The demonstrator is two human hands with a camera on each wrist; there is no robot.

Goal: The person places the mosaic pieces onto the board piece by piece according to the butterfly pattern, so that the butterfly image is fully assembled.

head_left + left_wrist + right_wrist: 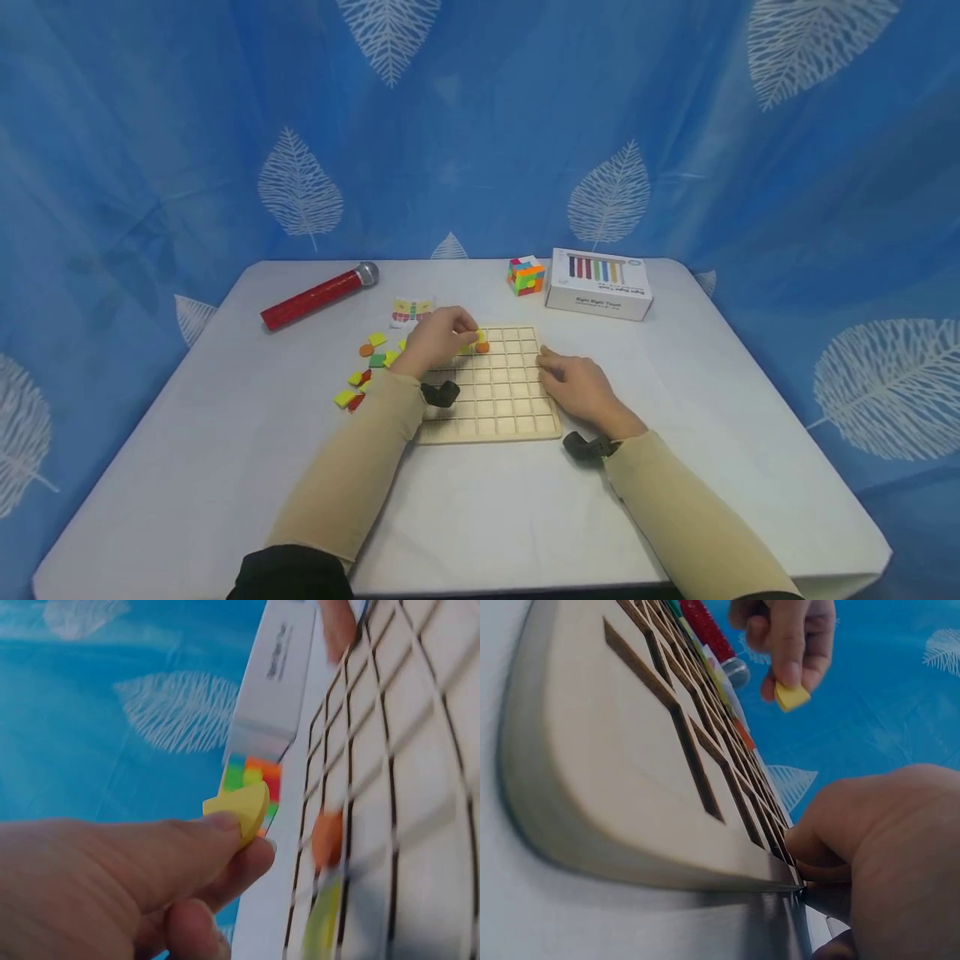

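My left hand (442, 335) pinches a yellow tile (251, 804) with one rounded side between thumb and fingertips, raised above the far part of a wooden grid board (504, 400). An orange round tile (482, 347) lies on the board near that hand, beside a yellow tile (322, 919). At the board's right edge, my right hand (581, 385) grips the rim with its thumb and curled fingers; some of those fingers are hidden. Left of the board lie several loose tiles, among them a green one (377, 361), a yellow one (345, 398) and an orange one (366, 350).
A small printed pattern card (411, 311) lies behind the left hand. Farther back are a red microphone (318, 296), a colourful puzzle cube (526, 276) and a white box (600, 285). Blue leaf-patterned cloth hangs behind the white table (480, 517).
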